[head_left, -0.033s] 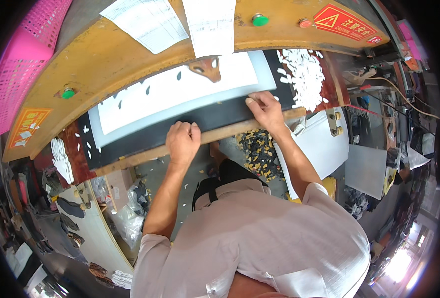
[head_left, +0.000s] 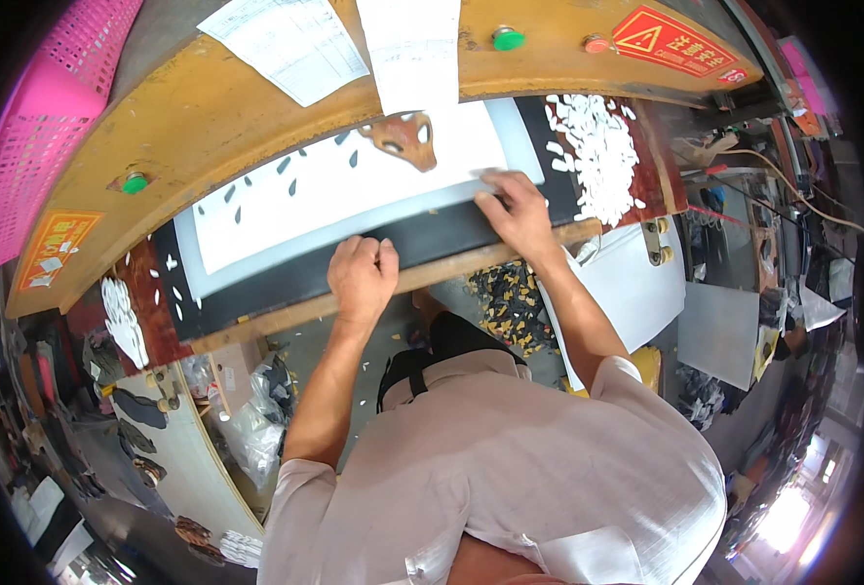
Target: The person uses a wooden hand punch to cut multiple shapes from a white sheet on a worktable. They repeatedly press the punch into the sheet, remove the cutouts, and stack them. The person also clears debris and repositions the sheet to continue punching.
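Note:
My left hand (head_left: 362, 278) is curled closed at the near edge of a black mat (head_left: 432, 237), just above a wooden strip; whatever its fingers may grip is hidden. My right hand (head_left: 519, 216) is over the mat's right part, thumb and fingers apart, one fingertip blurred, with nothing seen in it. On the mat lies a pale translucent board (head_left: 521, 156), and on that a white sheet (head_left: 325, 185) with several dark leaf-shaped marks or holes. A brown, roughly triangular piece with holes (head_left: 417, 151) sits on the sheet's far side, partly under the yellow machine beam.
The yellow beam (head_left: 286, 122) spans the far side, carrying green buttons, a red button and hanging papers (head_left: 412, 58). Small white pieces are heaped at right (head_left: 597, 156) and left (head_left: 120, 317). A pink basket (head_left: 47, 127) stands far left. Dark and yellow scraps (head_left: 510, 307) cover the floor.
The mat, board and sheet have slid slightly toward me, so more dark marks and more of the brown piece show. My right hand's fingers have lifted and spread; my left hand has barely shifted.

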`<state>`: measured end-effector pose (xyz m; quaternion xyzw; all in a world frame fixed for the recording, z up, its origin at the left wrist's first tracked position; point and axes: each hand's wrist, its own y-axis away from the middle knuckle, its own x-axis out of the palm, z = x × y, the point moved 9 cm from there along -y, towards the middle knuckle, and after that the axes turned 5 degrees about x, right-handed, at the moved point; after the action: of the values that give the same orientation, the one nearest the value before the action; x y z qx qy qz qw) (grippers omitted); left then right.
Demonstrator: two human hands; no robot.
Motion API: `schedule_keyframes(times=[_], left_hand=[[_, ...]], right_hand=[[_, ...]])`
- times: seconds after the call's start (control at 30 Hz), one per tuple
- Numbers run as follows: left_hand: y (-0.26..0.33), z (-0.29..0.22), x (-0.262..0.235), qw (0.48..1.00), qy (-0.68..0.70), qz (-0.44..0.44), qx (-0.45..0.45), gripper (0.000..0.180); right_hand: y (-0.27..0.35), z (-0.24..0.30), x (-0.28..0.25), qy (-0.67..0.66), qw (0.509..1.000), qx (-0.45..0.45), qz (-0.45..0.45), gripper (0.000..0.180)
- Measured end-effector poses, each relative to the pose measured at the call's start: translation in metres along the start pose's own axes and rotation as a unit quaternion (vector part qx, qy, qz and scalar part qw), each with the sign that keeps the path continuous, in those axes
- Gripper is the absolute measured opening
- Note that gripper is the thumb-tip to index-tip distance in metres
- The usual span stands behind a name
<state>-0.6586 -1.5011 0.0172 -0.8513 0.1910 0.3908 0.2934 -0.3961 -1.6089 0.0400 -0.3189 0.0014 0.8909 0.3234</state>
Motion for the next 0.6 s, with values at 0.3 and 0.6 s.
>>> schedule_keyframes(times=[0.3, 0.6], left_hand=[[0.060, -0.052, 0.004, 0.988, 0.023, -0.089, 0.123, 0.013], [0.124, -0.067, -0.005, 0.984, 0.020, -0.121, 0.132, 0.019]], right_hand=[[0.048, 0.084, 0.107, 0.272, 0.958, -0.087, 0.033, 0.066], [0.043, 0.012, -0.013, -0.364, 0.900, 0.227, 0.069, 0.049]])
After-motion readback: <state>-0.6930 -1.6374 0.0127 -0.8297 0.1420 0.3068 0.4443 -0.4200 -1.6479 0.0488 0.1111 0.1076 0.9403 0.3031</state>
